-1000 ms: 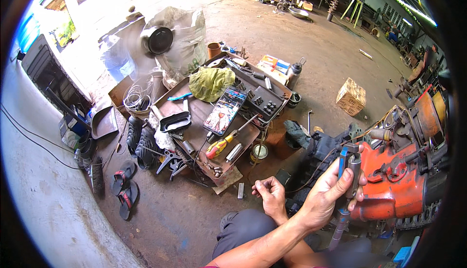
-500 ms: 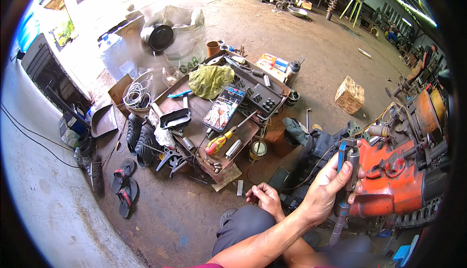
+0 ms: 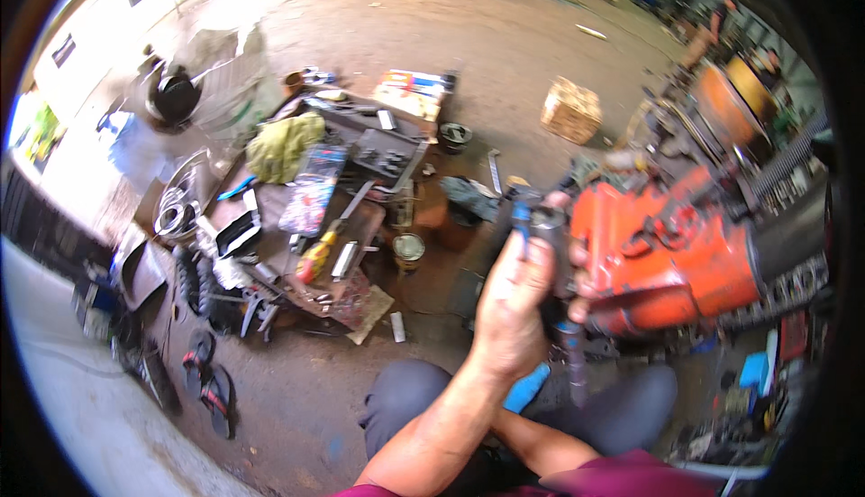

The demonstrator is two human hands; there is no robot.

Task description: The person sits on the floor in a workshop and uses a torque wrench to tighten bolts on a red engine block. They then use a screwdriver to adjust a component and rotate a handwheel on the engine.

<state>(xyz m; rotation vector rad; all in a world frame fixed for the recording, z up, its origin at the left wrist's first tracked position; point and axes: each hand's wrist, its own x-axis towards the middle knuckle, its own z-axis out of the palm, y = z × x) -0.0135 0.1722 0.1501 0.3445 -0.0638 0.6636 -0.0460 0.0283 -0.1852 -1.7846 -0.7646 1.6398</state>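
My left hand (image 3: 512,310) is raised in front of me, closed around a blue-handled tool (image 3: 521,218) and a grey metal part (image 3: 550,227). It holds them against the left end of an orange engine block (image 3: 671,249). Below the hand, a grey rod (image 3: 575,366) hangs down. My right forearm (image 3: 577,438) crosses low beneath the left arm, and its hand is hidden behind that arm. A blue object (image 3: 527,387) lies by my knees.
Left of me on the concrete floor lies a low board (image 3: 356,227) covered with tools: a yellow-handled screwdriver (image 3: 315,258), a socket case (image 3: 387,150), a green rag (image 3: 284,145), a small tin (image 3: 408,249). Sandals (image 3: 207,384) and a wicker box (image 3: 570,109) sit farther off.
My view has moved closer to the engine. My left hand with the blue tool has risen against the orange block. The right hand, earlier clenched and visible on the left, has slipped out of sight.
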